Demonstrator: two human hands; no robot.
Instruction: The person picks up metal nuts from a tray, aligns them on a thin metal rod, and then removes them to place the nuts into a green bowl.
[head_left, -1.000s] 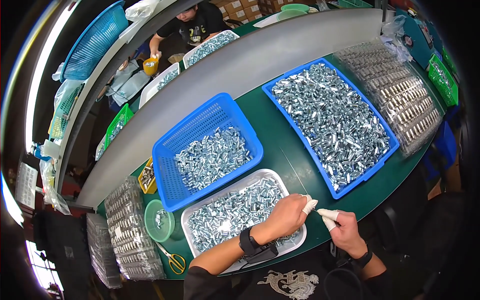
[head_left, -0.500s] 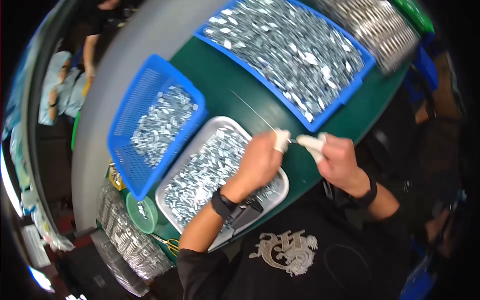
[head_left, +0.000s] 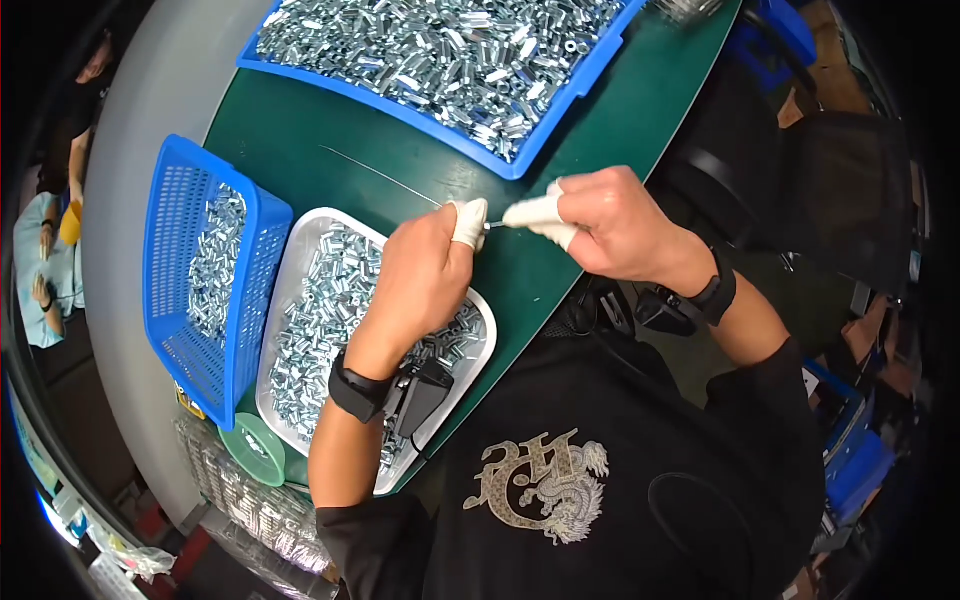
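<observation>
The left hand (head_left: pixel 425 270) reaches over the white tray (head_left: pixel 490 330); its fingers are pinched closed on a small metal piece (head_left: pixel 489 226), just beyond the tray's edge. The right hand (head_left: pixel 612 222), right of the tray, has its fingertips close together beside this piece; whether they grip it, I cannot tell.

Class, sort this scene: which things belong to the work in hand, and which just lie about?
Belonging, likely:
small silvery metal piece, between left hand and right hand
white rectangular tray of silvery pieces
blue rectangular tray, blue perforated basket, both holding metal pieces

Apparently lying about, untouched:
green round bowl
clear-wrapped metallic packs
</observation>
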